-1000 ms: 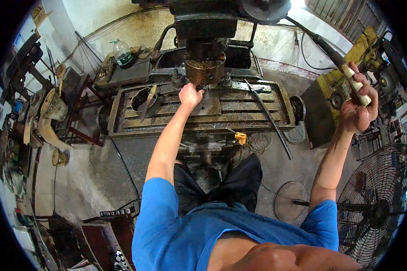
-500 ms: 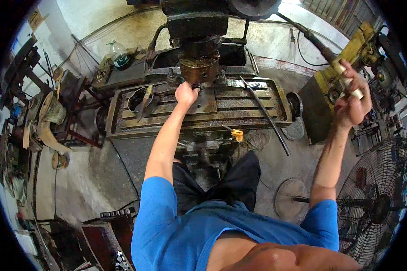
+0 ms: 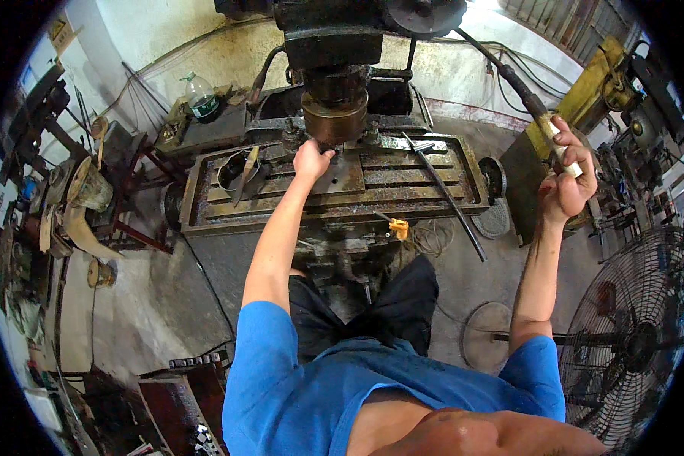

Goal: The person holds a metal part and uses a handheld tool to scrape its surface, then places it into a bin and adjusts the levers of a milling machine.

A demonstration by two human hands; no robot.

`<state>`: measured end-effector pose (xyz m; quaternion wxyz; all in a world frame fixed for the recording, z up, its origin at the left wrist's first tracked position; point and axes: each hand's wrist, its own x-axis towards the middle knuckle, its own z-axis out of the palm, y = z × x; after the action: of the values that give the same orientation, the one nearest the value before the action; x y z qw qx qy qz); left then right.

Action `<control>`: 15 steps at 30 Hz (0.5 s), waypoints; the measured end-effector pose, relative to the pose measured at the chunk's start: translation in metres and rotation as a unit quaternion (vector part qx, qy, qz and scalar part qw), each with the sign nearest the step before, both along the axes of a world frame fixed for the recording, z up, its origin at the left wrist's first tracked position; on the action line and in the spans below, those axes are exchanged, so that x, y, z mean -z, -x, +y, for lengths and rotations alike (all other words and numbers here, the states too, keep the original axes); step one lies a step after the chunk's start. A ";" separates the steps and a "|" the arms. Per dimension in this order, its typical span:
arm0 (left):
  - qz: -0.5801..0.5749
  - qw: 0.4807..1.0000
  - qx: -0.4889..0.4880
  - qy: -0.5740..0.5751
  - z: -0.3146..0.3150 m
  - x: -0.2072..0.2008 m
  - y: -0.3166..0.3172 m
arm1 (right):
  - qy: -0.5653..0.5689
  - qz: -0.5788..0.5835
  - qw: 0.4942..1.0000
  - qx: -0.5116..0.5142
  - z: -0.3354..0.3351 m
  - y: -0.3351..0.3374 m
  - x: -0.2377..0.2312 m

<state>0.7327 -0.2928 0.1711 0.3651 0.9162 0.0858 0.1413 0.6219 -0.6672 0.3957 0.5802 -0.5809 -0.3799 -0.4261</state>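
Observation:
My right hand [image 3: 568, 173] is wrapped round the pale sleeve of a long dark lever [image 3: 526, 95] that slants down from the upper part of a milling machine. My left hand [image 3: 312, 161] is closed, its fingertips pressed together right below the round brownish spindle head [image 3: 334, 116]. Whatever those fingers grip is too small or hidden to make out. Under the left hand lies the slotted machine table [image 3: 414, 196], strewn with metal chips.
On the table's left sit a round container [image 3: 228, 176] and a brush-like tool [image 3: 247, 173]. A long metal bar [image 3: 452, 201] leans over its front right edge. A yellow object [image 3: 397, 228] is at the front. A caged fan [image 3: 637, 342] stands right; a clear bottle [image 3: 200, 97] stands behind left.
My right hand has moved left with the lever, whose end has swung the same way. My left hand stays under the spindle head, whose surface now looks smoother.

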 end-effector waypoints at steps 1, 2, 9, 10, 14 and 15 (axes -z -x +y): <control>-0.012 0.998 0.027 0.052 0.004 -0.004 0.005 | 0.008 0.008 1.000 0.004 -0.001 0.002 0.004; -0.008 0.997 0.048 0.056 0.008 -0.007 0.011 | 0.004 0.007 1.000 -0.006 -0.002 0.002 0.006; 0.034 0.970 0.123 0.207 0.079 -0.042 0.154 | -0.025 0.021 0.999 -0.022 0.003 0.004 0.016; 0.038 0.972 0.087 0.216 0.093 -0.050 0.185 | -0.025 0.022 0.999 -0.020 0.002 0.003 0.018; 0.004 0.966 -0.090 0.242 0.160 -0.054 0.314 | -0.035 0.018 0.999 -0.025 0.000 0.002 0.027; 0.019 0.972 -0.116 0.205 0.192 -0.043 0.352 | -0.035 0.014 0.999 -0.026 0.001 0.001 0.028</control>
<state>0.3812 -0.1003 0.2138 0.5244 0.8083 0.2250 0.1448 0.6207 -0.6666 0.3681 0.6166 -0.5555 -0.3719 -0.4158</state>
